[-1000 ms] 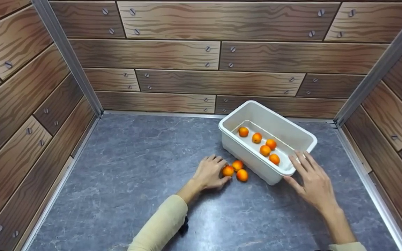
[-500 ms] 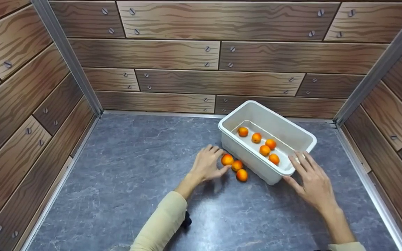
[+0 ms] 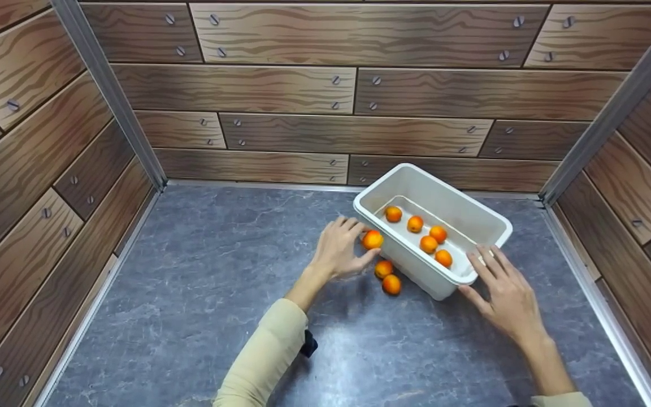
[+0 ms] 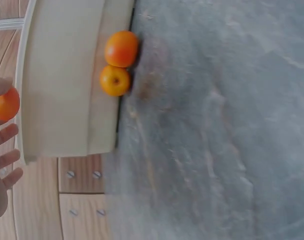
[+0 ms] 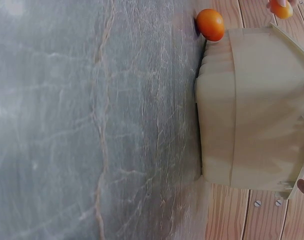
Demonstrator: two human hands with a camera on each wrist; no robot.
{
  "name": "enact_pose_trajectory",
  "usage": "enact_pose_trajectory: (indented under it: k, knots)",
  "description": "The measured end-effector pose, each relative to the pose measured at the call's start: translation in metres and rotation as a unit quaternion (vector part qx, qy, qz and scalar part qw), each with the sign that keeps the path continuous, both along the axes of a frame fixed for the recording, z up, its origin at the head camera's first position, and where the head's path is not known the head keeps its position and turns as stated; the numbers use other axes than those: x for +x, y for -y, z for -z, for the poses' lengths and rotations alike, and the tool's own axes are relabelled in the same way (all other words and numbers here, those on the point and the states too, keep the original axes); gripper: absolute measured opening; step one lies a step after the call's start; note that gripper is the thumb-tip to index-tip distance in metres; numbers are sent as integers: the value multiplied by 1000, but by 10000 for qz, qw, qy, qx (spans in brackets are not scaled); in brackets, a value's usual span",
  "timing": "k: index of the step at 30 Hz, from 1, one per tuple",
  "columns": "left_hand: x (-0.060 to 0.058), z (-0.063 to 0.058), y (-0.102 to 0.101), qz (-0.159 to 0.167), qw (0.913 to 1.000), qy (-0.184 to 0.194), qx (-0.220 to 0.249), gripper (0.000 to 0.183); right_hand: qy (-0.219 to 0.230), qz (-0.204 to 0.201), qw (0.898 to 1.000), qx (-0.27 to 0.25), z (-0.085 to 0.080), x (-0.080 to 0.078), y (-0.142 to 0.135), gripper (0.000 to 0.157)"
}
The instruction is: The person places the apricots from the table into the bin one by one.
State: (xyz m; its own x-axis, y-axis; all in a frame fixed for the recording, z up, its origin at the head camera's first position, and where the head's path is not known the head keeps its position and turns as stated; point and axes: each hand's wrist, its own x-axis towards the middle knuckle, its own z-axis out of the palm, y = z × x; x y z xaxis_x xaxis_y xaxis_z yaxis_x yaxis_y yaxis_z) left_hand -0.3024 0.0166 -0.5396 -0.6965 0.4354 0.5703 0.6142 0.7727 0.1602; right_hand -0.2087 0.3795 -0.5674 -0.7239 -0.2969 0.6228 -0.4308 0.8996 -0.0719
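Note:
My left hand (image 3: 338,249) pinches a small orange fruit (image 3: 373,239) between thumb and fingers, just outside the long wall of a white plastic bin (image 3: 410,254). The left wrist view shows this lifted fruit (image 4: 8,104) near the bin's rim. Below it, two more orange fruits (image 3: 383,269) lie against the foot of the wall. My right hand (image 3: 509,297) rests at the bin's near right end. Its fingers lie straight over the rim, and the thumb is at the outer corner. Inside the bin, several orange fruits (image 3: 415,224) lie on the floor.
The bin stands at a slant on a grey marbled tabletop (image 3: 218,271). Wood-patterned panels (image 3: 280,87) close off the back and both sides, with metal strips along their edges. A dark object (image 3: 307,343) is on the left wrist.
My left hand has raised one fruit from the tabletop group and moved it away from me, up beside the bin. The right hand and the bin have stayed still.

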Motion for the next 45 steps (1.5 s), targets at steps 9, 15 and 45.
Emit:
enact_pose_trajectory:
  k: [9,15,45]
  knots:
    - [-7,-21,-14,145,9994,-316,-68,49,-58,-112,9999,-44,0,-1,0,86]
    - [-11,-32,-28,256,9982,-431,-321,50,15,-72,10000,-35,0,0,-1,83]
    - [-14,-20,-99,398,9931,-323,-1052,54,-122,-102,9999,22,-2,-1,-1,88]
